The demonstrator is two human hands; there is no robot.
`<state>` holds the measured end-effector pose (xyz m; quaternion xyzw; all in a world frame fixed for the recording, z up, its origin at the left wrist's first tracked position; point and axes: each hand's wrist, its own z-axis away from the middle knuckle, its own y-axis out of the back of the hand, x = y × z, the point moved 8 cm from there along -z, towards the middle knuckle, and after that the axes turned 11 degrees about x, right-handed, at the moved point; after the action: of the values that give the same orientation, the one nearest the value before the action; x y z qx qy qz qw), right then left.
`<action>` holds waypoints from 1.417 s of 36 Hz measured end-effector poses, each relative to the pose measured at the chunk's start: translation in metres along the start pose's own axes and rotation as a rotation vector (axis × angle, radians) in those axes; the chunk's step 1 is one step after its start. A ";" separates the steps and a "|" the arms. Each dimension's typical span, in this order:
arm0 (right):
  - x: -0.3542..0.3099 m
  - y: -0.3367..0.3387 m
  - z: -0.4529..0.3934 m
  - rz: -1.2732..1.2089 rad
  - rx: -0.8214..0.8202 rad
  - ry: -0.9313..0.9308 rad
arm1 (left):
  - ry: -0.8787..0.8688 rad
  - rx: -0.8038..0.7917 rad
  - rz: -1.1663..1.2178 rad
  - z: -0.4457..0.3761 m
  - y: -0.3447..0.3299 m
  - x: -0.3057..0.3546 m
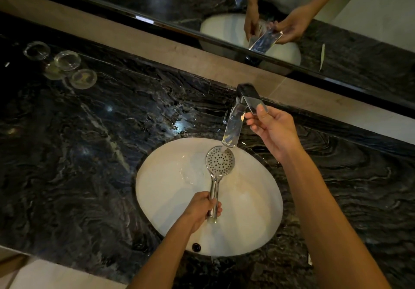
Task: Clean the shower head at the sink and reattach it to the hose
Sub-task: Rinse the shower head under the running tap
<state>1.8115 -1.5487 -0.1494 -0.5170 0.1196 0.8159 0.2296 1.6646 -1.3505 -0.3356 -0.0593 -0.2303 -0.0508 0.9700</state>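
Observation:
A chrome shower head (pixel 220 161) with a round perforated face is held over the white oval sink (pixel 253 210). My left hand (pixel 203 210) grips its handle near the lower end. Its face sits right under the spout of the chrome tap (pixel 233 129), and water runs from the spout onto it. My right hand (pixel 270 129) is at the tap's lever (pixel 252 101), thumb and fingers pinching its tip. No hose is in view.
Dark marble counter (pixel 89 154) surrounds the sink. Three clear glass dishes (pixel 67 60) stand at the far left. A mirror (pixel 292 8) along the back wall reflects my hands. The sink's overflow hole (pixel 196 246) is near the front rim.

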 end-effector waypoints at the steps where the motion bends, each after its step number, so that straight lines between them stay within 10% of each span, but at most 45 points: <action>1: 0.000 0.000 0.000 0.001 -0.001 -0.001 | -0.005 -0.004 -0.004 -0.002 0.001 0.000; 51: 0.003 0.002 -0.006 -0.056 -0.027 -0.042 | -0.037 0.112 -0.292 -0.031 0.029 0.025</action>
<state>1.8146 -1.5522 -0.1550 -0.5061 0.0894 0.8212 0.2480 1.7045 -1.3278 -0.3542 0.0281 -0.2569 -0.1773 0.9496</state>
